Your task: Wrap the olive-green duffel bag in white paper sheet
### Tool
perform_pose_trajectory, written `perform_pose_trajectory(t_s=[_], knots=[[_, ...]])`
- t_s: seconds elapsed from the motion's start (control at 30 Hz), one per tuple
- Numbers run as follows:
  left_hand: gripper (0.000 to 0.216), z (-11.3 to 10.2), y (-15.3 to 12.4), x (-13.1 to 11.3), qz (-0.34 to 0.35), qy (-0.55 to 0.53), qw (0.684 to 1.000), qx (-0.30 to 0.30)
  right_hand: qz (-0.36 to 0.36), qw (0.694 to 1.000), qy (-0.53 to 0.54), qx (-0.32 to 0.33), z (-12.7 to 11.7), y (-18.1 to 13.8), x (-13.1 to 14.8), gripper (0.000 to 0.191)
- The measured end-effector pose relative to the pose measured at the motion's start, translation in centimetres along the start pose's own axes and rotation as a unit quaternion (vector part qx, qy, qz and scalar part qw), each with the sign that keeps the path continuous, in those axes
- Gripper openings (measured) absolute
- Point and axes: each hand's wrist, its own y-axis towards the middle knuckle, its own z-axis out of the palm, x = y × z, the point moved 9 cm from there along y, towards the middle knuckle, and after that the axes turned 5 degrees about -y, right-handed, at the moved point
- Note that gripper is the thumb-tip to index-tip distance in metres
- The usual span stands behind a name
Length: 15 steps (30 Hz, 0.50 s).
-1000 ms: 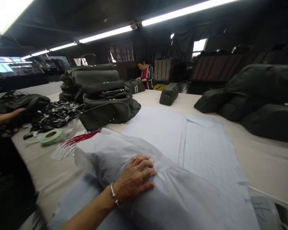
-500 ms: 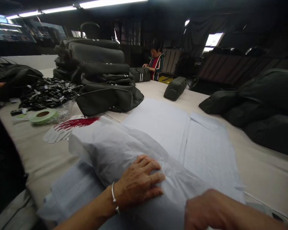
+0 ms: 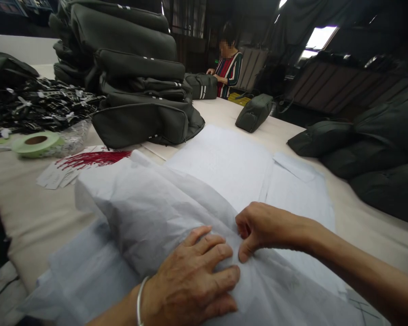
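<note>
Currently, left hand (image 3: pixel 193 280) pressing on white-wrapped bundle (image 3: pixel 146 203), fingers spreading loose; right hand (image 3: pixel 258 228) touching bundle, fingers curling, cannot tell whether pinching it. Bundle lying across pale sheets (image 3: pixel 221 158) on table (image 3: pixel 23 208), near red-stringed tags (image 3: pixel 85 162).

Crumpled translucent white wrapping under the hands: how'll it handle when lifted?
The crumpled translucent white wrapping is probably floppy: loose folds run across it. The sheet looks thin, so likely light itself; it bulges, though, and hidden contents could add weight.
</note>
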Motion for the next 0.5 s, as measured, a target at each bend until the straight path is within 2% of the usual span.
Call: perform_pose_trajectory(t_s=[0.1, 0.17, 0.23, 0.3, 0.37, 0.43, 0.5], knots=[[0.035, 0.0, 0.0, -0.1, 0.004, 0.005, 1.0, 0.005, 0.011, 0.996, 0.087, 0.004, -0.1, -0.4, -2.4, 0.032], [0.034, -0.1, 0.0, -0.1, -0.001, 0.002, 1.0, -0.003, 0.033, 0.989, 0.14, -0.032, -0.8, -1.4, -4.3, 0.025], [0.034, -0.2, 0.0, -0.1, -0.007, -0.004, 1.0, -0.008, 0.048, 0.972, 0.214, -0.084, -1.6, -2.8, -5.5, 0.023], [0.033, -0.2, 0.0, 0.0, -0.016, -0.015, 1.0, -0.008, 0.05, 0.941, 0.311, -0.124, -1.7, -4.7, -5.5, 0.027], [0.033, -0.3, 0.1, 0.1, -0.018, -0.028, 0.999, -0.001, 0.055, 0.901, 0.412, -0.125, -0.4, -6.5, -4.5, 0.036], [0.035, -0.4, 0.2, 0.2, -0.026, -0.04, 0.999, 0.0, 0.061, 0.86, 0.5, -0.084, 2.2, -7.9, -2.9, 0.049], [0.037, -0.6, 0.2, 0.2, -0.031, -0.051, 0.998, 0.003, 0.052, 0.82, 0.569, -0.039, 5.0, -8.9, -1.2, 0.069]])
